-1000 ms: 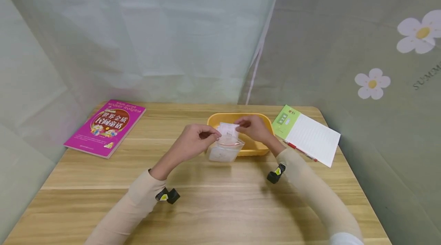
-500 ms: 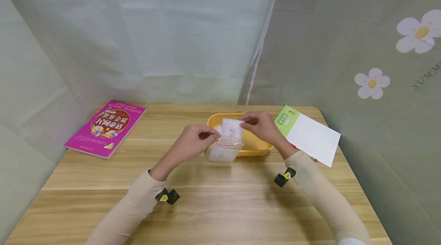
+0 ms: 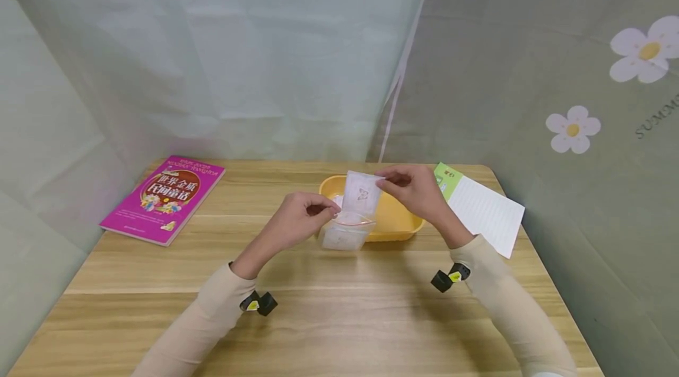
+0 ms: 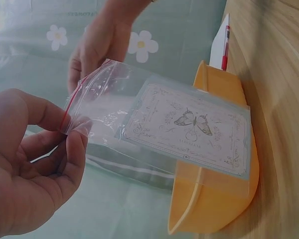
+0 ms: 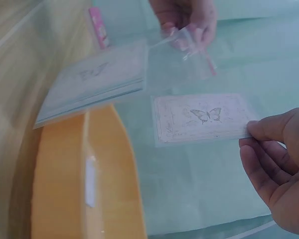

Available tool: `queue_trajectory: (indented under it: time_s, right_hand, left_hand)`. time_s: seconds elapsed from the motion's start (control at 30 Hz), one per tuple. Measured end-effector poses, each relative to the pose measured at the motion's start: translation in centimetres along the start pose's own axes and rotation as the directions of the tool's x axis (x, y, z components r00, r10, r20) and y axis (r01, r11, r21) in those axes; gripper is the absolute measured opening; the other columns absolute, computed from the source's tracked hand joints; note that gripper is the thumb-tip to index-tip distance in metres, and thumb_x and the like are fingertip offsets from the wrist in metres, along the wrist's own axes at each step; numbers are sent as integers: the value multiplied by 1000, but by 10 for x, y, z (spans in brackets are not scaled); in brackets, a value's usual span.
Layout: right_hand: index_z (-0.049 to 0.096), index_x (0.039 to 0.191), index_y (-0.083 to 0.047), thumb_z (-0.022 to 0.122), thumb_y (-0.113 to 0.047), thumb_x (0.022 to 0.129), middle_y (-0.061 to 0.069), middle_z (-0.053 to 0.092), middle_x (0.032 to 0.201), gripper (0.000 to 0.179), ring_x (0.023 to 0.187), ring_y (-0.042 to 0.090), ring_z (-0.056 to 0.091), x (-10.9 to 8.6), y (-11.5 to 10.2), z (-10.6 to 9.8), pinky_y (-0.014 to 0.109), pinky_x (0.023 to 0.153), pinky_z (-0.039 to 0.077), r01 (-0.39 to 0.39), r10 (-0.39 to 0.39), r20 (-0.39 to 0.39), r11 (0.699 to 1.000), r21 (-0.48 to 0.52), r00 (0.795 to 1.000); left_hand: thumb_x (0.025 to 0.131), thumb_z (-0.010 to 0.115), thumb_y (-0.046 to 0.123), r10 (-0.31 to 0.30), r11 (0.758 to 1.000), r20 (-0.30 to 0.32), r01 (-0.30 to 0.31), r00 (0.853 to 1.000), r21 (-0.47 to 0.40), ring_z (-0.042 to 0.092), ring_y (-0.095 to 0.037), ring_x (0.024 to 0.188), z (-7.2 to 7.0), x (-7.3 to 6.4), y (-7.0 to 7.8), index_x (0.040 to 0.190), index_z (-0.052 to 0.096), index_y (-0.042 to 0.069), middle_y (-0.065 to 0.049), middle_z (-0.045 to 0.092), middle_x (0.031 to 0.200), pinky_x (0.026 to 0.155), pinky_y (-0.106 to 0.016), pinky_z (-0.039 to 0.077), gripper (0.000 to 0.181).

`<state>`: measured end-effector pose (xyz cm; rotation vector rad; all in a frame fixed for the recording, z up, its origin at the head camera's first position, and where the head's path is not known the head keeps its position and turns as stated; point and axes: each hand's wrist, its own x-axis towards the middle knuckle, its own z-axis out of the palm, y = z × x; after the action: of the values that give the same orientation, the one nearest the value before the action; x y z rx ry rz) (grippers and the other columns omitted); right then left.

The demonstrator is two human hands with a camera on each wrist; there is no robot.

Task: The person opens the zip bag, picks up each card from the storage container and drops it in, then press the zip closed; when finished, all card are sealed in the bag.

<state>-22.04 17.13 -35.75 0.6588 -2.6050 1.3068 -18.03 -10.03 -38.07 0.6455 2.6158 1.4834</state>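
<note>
My left hand (image 3: pixel 297 221) pinches the red-striped top edge of a clear zip bag (image 3: pixel 345 238), which hangs in front of a yellow basket (image 3: pixel 398 230). Inside the bag are several pale cards; the front card (image 4: pixel 189 124) bears a butterfly print in the left wrist view. Between thumb and fingers, my right hand (image 3: pixel 416 188) holds a butterfly card (image 3: pixel 362 191) by its edge. That card (image 5: pixel 204 117) is apart from the bag in the right wrist view, beside its mouth. In the left wrist view the held card is largely hidden behind the bag.
A magenta book (image 3: pixel 164 200) lies at the table's left. On the right is a lined notepad (image 3: pixel 485 212) with a green top, partly covered by the right arm. A red pen (image 4: pixel 225 47) lies by it. A small white piece (image 5: pixel 90 181) is in the basket.
My right hand has moved up and to the right, drawing the butterfly card up out of the bag. The left hand and bag have stayed nearly still.
</note>
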Motion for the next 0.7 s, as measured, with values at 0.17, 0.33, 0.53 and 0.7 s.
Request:
queue_trajectory:
  time_s: [0.17, 0.33, 0.53, 0.7]
  right_hand:
    - [79, 105, -4, 78, -8, 90, 9, 78, 95, 15, 76, 18, 71, -5, -11, -8, 23, 65, 55, 69, -69, -57, 998, -9, 996]
    - [80, 104, -5, 78, -7, 90, 8, 78, 93, 14, 76, 18, 72, -10, -22, -15, 21, 66, 55, 131, -130, -108, 991, 2, 986]
    - [80, 102, -6, 78, -6, 90, 7, 77, 91, 13, 77, 15, 71, -15, -33, -24, 19, 72, 56, 149, -145, -152, 989, 17, 978]
    - [80, 102, -4, 77, -2, 89, 8, 76, 90, 14, 77, 10, 70, -21, -39, -28, 19, 74, 57, 183, -172, -176, 982, 47, 969]
  left_hand:
    - [97, 69, 16, -5, 1000, 0, 5, 1000, 3, 66, -14, 79, 2, 0, -1, 100, 80, 11, 1, 75, 92, 69, -30, 55, 13]
    - [97, 69, 15, -1, 1000, -2, 1, 1000, 9, 66, -14, 79, 2, 0, -1, 99, 80, 11, 0, 76, 93, 70, -30, 55, 13]
    - [97, 70, 18, 4, 1000, -2, -4, 1000, 19, 65, -14, 78, 3, 2, -2, 99, 80, 11, 1, 75, 92, 69, -30, 55, 13]
    - [97, 70, 19, 7, 1000, 1, -7, 1000, 25, 66, -14, 78, 4, 2, -1, 99, 80, 11, 1, 75, 92, 70, -30, 55, 13]
